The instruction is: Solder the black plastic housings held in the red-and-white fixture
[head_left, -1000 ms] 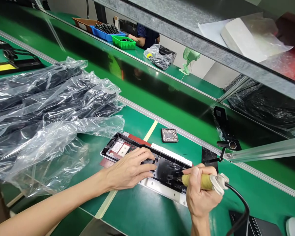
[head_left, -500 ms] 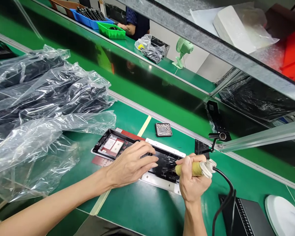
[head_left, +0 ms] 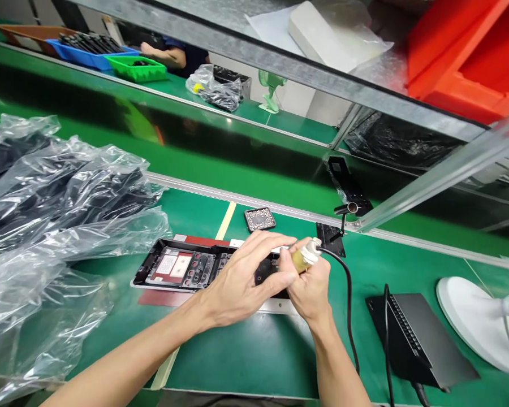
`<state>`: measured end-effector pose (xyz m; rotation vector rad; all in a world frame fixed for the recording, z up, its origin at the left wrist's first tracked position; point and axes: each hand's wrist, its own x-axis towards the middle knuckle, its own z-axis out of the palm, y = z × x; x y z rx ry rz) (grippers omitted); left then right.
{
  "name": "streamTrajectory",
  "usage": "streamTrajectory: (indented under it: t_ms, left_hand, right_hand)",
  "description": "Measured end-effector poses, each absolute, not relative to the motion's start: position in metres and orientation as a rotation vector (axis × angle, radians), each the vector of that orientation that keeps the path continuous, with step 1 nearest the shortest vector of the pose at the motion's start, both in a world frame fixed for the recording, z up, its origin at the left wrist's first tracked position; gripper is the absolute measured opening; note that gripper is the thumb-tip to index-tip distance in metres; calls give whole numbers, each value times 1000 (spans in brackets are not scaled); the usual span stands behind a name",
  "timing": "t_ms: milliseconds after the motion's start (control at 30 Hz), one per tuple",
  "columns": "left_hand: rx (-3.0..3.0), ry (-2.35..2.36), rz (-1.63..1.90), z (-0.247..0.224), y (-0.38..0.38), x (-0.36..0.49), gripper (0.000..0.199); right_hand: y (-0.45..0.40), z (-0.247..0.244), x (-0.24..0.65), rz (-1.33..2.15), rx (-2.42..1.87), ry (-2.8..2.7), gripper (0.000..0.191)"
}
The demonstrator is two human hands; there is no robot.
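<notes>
A long black plastic housing (head_left: 152, 258) with an open tray-like inside lies on the green bench, set in a white-edged fixture (head_left: 280, 307). My right hand (head_left: 311, 285) is wrapped round the yellow handle of a corded soldering iron (head_left: 303, 259); its tip is hidden behind my hands. My left hand (head_left: 241, 280) reaches over the middle of the housing, fingers stretched and thumb apart, its fingertips close to the right hand. Beyond the housing sits a small black dish of tiny metal parts (head_left: 259, 219), probably screws.
Bagged black parts (head_left: 89, 186) are heaped at left. A black slotted device (head_left: 419, 333) and a round white base (head_left: 462, 316) stand at right. Overhead runs a metal shelf with a red bin (head_left: 449, 73). Across the divider, a person's arm (head_left: 169, 56) is near a green basket (head_left: 138, 69).
The whole view has shifted, so the bench things appear further left. My right hand has moved along the housing toward my left hand, and the iron's handle stands more upright.
</notes>
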<state>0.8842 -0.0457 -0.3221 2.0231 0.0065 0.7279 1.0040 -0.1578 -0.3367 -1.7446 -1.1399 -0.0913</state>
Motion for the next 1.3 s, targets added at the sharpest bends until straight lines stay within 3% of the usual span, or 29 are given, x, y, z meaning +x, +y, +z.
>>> streamTrajectory:
  t_ms: [100,233,367,467,533,700,900,1133,1300]
  left_hand:
    - [2025,-41,809,-309,-49,895,37]
    - [2118,5,945,-298,-54,904,19]
    - [2223,95,932,-290,-56,902,18]
    - [2297,173,909,-284,-56,896,23]
    - [2340,218,910,-280,-57,894,24]
    - [2321,162,829,-278,-55,895,20]
    - [2152,126,736,-281,-56,899,20]
    - [1883,210,510,-283,-62,909,8]
    - [1773,80,429,-292,-62,916,15]
  right_hand:
    - [-158,-338,1004,-123,-1773,-1239,25]
    - [-160,-338,1003,-116,-1812,-1272,24]
    - [-165,-325,1005,-9,-1805,-1206,9]
    - [-172,-312,1007,222,-1607,-1093,57]
    - [-177,-306,1008,309,-1443,-1090,72]
    - [-176,-299,1009,281,-1249,-1197,38]
    - [-159,-292,1010,218,-1289,-1196,23]
    - [-156,-281,1016,322,-1332,-1179,17]
    - [-156,-274,1023,397,-1302,-1360,24]
